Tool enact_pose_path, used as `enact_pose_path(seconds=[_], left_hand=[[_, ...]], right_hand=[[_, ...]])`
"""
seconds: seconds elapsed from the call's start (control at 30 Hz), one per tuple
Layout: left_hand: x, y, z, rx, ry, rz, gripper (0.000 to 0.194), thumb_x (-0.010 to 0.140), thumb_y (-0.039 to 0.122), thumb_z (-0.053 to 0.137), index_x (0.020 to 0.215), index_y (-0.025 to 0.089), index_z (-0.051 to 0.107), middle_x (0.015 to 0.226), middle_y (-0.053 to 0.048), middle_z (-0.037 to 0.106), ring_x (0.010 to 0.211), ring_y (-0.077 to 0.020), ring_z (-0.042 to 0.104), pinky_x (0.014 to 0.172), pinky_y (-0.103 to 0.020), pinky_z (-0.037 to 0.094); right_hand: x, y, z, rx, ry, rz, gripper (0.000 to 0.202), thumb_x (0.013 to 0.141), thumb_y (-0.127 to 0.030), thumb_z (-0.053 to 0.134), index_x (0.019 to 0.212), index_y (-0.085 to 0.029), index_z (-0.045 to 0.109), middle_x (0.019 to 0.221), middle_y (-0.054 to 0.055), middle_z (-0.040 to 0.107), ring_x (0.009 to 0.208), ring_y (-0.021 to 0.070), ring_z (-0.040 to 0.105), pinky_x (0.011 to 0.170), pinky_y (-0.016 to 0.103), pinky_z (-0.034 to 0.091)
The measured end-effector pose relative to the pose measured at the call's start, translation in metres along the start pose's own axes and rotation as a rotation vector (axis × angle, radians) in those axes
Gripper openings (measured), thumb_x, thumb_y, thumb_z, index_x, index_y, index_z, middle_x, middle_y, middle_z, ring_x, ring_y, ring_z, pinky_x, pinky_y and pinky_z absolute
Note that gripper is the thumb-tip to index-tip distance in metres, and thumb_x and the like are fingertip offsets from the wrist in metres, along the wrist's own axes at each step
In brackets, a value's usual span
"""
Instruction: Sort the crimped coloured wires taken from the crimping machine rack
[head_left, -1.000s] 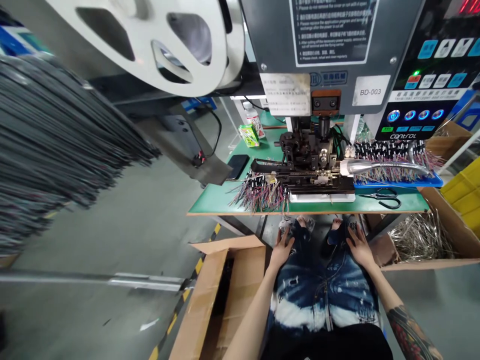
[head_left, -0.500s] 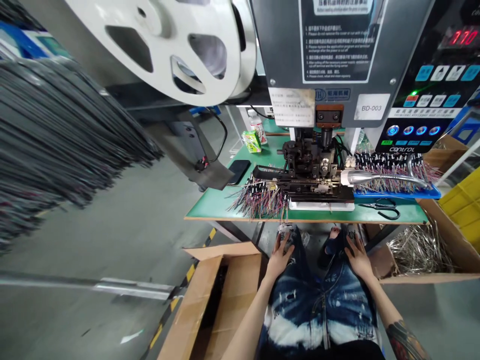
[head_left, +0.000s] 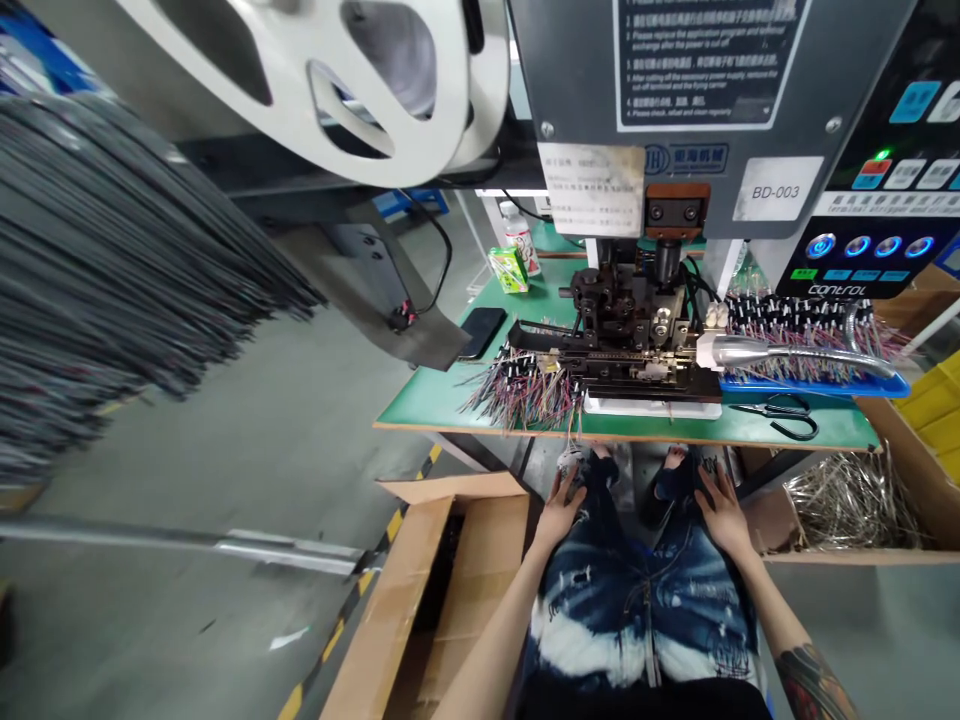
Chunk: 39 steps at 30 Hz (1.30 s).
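My left hand (head_left: pixel 559 508) rests on the left knee of my jeans (head_left: pixel 600 590), its fingers spread and holding nothing. On the other knee lies my right hand (head_left: pixel 724 508), likewise open, fingers apart on the denim. Both hands sit below the front edge of a green table (head_left: pixel 420 405). Above them on the table stands a terminal crimping machine (head_left: pixel 637 330). A bundle of multicoloured wires (head_left: pixel 529 390) lies at the machine's left. To its right, more wires (head_left: pixel 795 320) lie in a blue tray (head_left: pixel 862 387), with black-handled scissors (head_left: pixel 793 415) in front.
A cardboard box (head_left: pixel 405 590) stands open at my left; another box holds scrap strips (head_left: pixel 855 500) at right. A white reel (head_left: pixel 405 80) overhangs the upper left. A phone (head_left: pixel 482 332), a green carton (head_left: pixel 508 270) and a bottle (head_left: pixel 520 238) sit on the table.
My view has shifted slightly, so the machine's panel and labels appear larger and farther right. Both hands stay on my knees.
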<state>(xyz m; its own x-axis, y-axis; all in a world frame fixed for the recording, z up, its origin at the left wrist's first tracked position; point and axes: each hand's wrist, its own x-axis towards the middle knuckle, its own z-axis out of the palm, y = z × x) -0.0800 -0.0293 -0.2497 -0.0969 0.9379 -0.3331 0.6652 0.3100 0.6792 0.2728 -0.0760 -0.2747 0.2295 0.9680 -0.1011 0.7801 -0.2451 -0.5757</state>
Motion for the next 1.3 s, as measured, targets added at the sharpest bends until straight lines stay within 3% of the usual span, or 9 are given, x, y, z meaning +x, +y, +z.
enact_pose_path(seconds=[0.17,0.63,0.83,1.03,1.17,1.3], left_hand=[[0.002,-0.004,0.002,-0.019,0.01,-0.046,0.054,0.106,0.039,0.065,0.157,0.027,0.053,0.168,-0.015,0.048,0.144,-0.0348,0.058,0.117,-0.058,0.05],[0.003,0.017,0.016,0.007,-0.063,0.079,0.049,0.104,0.035,0.069,0.151,0.025,0.058,0.163,-0.014,0.052,0.142,-0.0353,0.057,0.115,-0.059,0.051],[0.001,0.018,0.013,0.143,-0.099,0.037,0.055,0.106,0.039,0.067,0.157,0.025,0.052,0.164,-0.015,0.049,0.14,-0.036,0.059,0.114,-0.06,0.052],[0.005,0.032,0.019,0.344,-0.127,-0.031,0.065,0.105,0.043,0.066,0.163,0.025,0.043,0.171,-0.017,0.04,0.15,-0.0411,0.048,0.119,-0.067,0.044],[0.011,0.047,0.031,0.457,-0.166,-0.077,0.071,0.102,0.041,0.07,0.165,0.026,0.04,0.177,-0.016,0.03,0.156,-0.0451,0.038,0.12,-0.07,0.041],[0.017,0.057,0.041,0.529,-0.204,-0.123,0.079,0.101,0.041,0.072,0.169,0.028,0.034,0.181,-0.016,0.02,0.158,-0.0486,0.032,0.118,-0.073,0.041]], right_hand=[[-0.001,-0.001,-0.002,0.011,-0.004,-0.003,0.057,0.105,-0.037,0.046,0.16,-0.022,0.056,0.179,0.008,0.03,0.163,0.0352,0.032,0.128,0.049,0.038],[0.003,-0.03,0.0,-0.087,-0.145,-0.033,0.057,0.107,-0.037,0.05,0.163,-0.027,0.052,0.181,0.006,0.026,0.165,0.0321,0.028,0.128,0.046,0.036],[0.01,-0.039,0.005,-0.162,-0.236,-0.015,0.061,0.106,-0.038,0.053,0.166,-0.03,0.046,0.183,0.007,0.017,0.166,0.0367,0.024,0.126,0.057,0.035],[0.027,-0.047,0.015,-0.217,-0.283,0.003,0.066,0.101,-0.042,0.059,0.166,-0.037,0.044,0.184,0.007,0.011,0.165,0.0474,0.018,0.119,0.072,0.036],[0.04,-0.048,0.021,-0.239,-0.292,0.021,0.069,0.098,-0.044,0.062,0.165,-0.037,0.046,0.182,0.01,0.019,0.163,0.0527,0.017,0.113,0.079,0.037],[0.048,-0.037,0.019,-0.255,-0.279,0.049,0.065,0.099,-0.049,0.062,0.161,-0.036,0.052,0.178,0.014,0.03,0.161,0.0546,0.024,0.109,0.08,0.041]])
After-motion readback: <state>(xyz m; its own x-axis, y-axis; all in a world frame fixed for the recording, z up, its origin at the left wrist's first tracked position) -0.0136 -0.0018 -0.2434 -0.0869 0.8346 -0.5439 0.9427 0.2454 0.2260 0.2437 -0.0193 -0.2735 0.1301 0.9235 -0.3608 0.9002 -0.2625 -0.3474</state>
